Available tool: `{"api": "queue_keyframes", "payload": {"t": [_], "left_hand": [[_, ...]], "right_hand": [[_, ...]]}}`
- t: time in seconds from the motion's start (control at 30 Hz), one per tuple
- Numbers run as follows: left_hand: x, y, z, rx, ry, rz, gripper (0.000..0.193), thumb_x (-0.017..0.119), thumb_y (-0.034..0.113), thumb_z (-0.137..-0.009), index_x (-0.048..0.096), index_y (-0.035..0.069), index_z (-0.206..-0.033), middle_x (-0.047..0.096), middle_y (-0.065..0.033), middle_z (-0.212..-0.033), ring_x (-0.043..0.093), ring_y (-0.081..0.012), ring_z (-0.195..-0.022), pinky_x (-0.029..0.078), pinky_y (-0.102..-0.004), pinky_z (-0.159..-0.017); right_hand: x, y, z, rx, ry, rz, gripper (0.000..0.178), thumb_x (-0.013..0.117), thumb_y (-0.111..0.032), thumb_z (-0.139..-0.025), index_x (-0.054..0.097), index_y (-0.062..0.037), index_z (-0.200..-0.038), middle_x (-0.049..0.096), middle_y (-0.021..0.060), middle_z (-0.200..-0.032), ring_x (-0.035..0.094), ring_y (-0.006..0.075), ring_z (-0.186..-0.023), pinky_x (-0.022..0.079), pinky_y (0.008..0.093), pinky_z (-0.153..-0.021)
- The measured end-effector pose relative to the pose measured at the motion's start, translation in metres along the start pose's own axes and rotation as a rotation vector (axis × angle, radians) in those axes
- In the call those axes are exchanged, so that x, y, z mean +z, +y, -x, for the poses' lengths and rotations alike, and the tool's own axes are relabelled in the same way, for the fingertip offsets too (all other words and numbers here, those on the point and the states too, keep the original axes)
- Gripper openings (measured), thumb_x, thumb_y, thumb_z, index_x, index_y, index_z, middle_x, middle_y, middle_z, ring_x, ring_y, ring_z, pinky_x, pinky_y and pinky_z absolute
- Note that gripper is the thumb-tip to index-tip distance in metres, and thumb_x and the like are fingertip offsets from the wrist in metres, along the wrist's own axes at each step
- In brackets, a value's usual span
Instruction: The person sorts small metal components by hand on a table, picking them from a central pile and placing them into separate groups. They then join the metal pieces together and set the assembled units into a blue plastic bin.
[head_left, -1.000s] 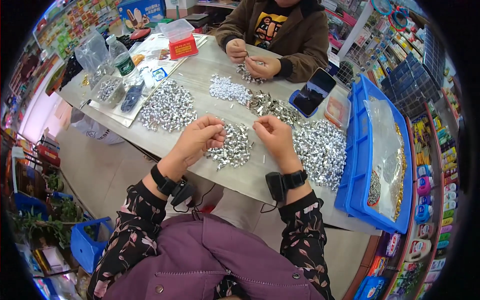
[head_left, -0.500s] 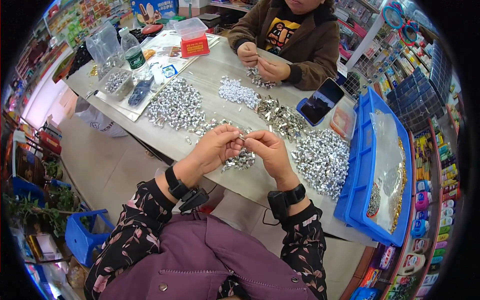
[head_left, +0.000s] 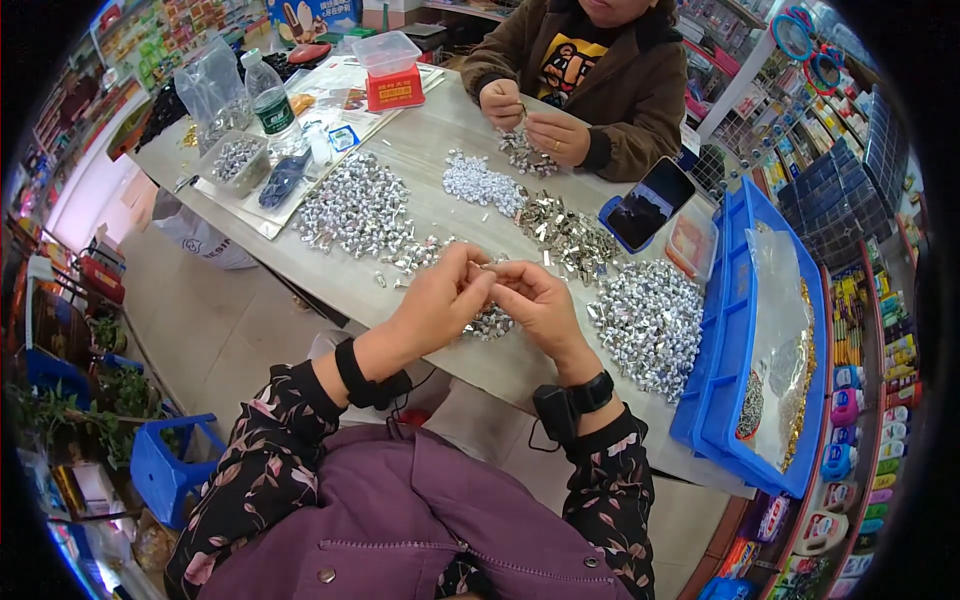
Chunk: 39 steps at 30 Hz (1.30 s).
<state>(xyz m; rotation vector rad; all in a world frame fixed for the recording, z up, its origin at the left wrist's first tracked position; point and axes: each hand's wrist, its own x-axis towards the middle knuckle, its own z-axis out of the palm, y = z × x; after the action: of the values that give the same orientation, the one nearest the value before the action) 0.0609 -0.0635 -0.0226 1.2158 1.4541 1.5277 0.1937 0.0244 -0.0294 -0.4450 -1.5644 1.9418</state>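
My left hand [head_left: 432,305] and my right hand [head_left: 542,308] meet over the near edge of the table, fingertips pinched together. Between them is a small silver piece [head_left: 487,267], mostly covered by the fingers. Partly hidden below my hands lies a pile of small silver pieces [head_left: 492,323]. A large heap of small silver-and-white pieces [head_left: 350,208] spreads to the left, and another such heap [head_left: 652,325] lies to the right. Beyond my hands are a pile of small white pieces [head_left: 480,181] and a pile of flat shiny metal pieces [head_left: 562,232].
Across the table a person's hands [head_left: 535,125] hold something small above another pile. A phone [head_left: 650,203] leans near a clear box [head_left: 691,246]. A blue crate [head_left: 700,400] borders the right. Back left stand a bottle [head_left: 267,95], a tub [head_left: 236,178] and a red box [head_left: 395,90].
My left hand has turned and closed in, its thumb now over the fingertips, covering more of the silver piece. The hands are closer together. The other person's hands have shifted slightly.
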Motion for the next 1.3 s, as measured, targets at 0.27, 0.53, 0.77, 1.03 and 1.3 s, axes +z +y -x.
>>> {"api": "queue_keyframes", "payload": {"t": [0.27,0.53,0.77,1.03,1.3], "left_hand": [[-0.001,0.012,-0.018,0.008,-0.165,-0.388,0.024,0.057,0.021,-0.083,0.051,0.001,-0.094,0.059,-0.0121,-0.070,0.061,-0.0200,-0.064,0.046,-0.0308,-0.056],[-0.037,-0.021,-0.122,0.253,-0.211,-1.011,0.018,0.054,0.019,-0.079,0.060,0.004,-0.085,0.062,-0.0166,-0.078,0.059,-0.0328,-0.074,0.047,-0.0388,-0.067],[-0.031,-0.052,-0.150,0.482,-0.272,-1.172,0.014,0.053,0.014,-0.075,0.060,0.002,-0.077,0.060,-0.0183,-0.075,0.058,-0.0347,-0.075,0.046,-0.0423,-0.069],[-0.034,-0.048,-0.149,0.323,-0.307,-1.239,0.013,0.054,0.013,-0.072,0.058,0.001,-0.075,0.059,-0.0189,-0.075,0.057,-0.0354,-0.075,0.045,-0.0435,-0.069],[-0.047,-0.045,-0.140,0.237,-0.314,-1.294,0.015,0.056,0.014,-0.072,0.059,0.001,-0.078,0.060,-0.0199,-0.078,0.058,-0.0363,-0.073,0.046,-0.0427,-0.067]], "right_hand": [[-0.017,0.015,-0.003,-0.004,-0.006,0.099,0.014,0.058,-0.007,-0.084,0.056,0.0016,-0.095,0.060,0.0041,-0.085,0.057,0.0079,-0.072,0.046,0.0196,-0.064],[-0.021,0.009,-0.006,-0.190,0.120,0.644,0.016,0.062,-0.011,-0.081,0.062,-0.0013,-0.093,0.060,0.0005,-0.080,0.053,0.0039,-0.068,0.043,0.0186,-0.059],[-0.062,-0.013,-0.008,-0.161,0.453,0.739,0.017,0.062,-0.012,-0.080,0.062,-0.0003,-0.092,0.062,0.0033,-0.081,0.055,0.0062,-0.066,0.044,0.0200,-0.059],[-0.058,-0.004,-0.006,-0.154,0.336,1.220,0.017,0.063,-0.017,-0.075,0.064,-0.0056,-0.088,0.061,0.0069,-0.076,0.058,0.0178,-0.064,0.046,0.0283,-0.060],[-0.048,0.003,-0.006,-0.145,0.237,1.170,0.018,0.062,-0.021,-0.075,0.064,-0.0077,-0.086,0.061,0.0086,-0.076,0.059,0.0232,-0.068,0.047,0.0316,-0.062]]}}
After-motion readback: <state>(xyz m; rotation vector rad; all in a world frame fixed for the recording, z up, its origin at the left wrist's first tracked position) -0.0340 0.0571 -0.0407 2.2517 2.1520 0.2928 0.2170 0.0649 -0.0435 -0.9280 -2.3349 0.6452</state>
